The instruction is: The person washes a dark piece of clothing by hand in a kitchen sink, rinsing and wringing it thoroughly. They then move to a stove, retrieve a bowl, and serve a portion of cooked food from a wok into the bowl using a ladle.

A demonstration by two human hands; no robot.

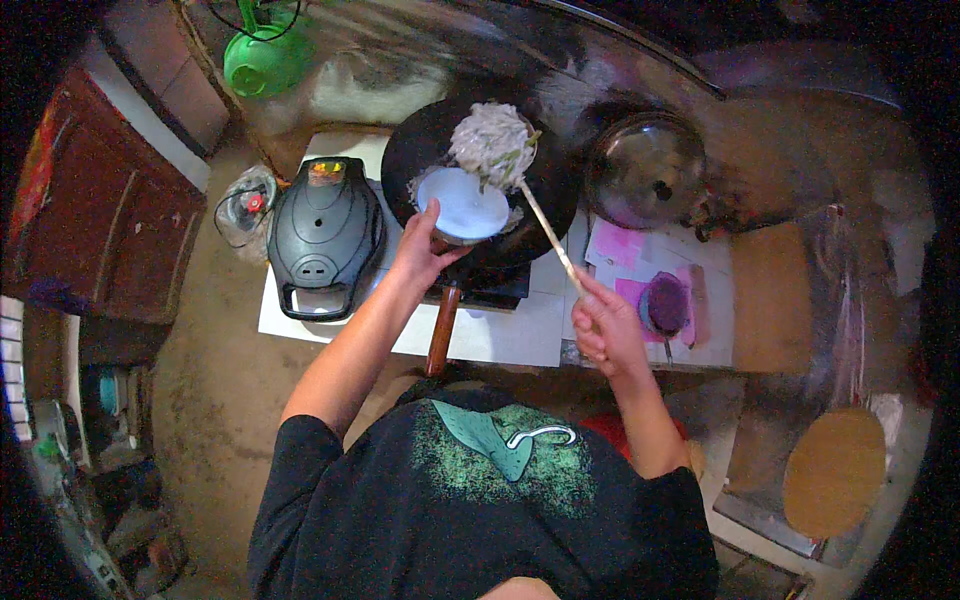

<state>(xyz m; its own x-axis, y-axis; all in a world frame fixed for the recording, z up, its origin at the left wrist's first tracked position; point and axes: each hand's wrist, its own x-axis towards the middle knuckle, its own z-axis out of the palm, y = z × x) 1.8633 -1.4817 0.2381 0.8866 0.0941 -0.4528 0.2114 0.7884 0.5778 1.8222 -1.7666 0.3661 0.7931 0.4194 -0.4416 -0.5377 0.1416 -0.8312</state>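
My left hand [421, 253] grips a small white bowl [466, 204] by its near rim, thumb over the edge, above a dark wok [412, 139]. No food shows inside the bowl. With my right hand [606, 319] I hold the pale handle of a ladle [551, 232]. Its head is heaped with pale, noodle-like food [491, 142] with green strips, just beyond the bowl and over the wok. More pale food shows in the wok around the bowl, which hides the rest. The wok's wooden handle [443, 330] points towards me.
A grey electric appliance with a handle [324, 232] stands left of the wok on the white countertop [495, 341]. To the right are a round metal lid [646, 171] and a dark purple container [666, 301]. A green plastic vessel [266, 60] is at the upper left.
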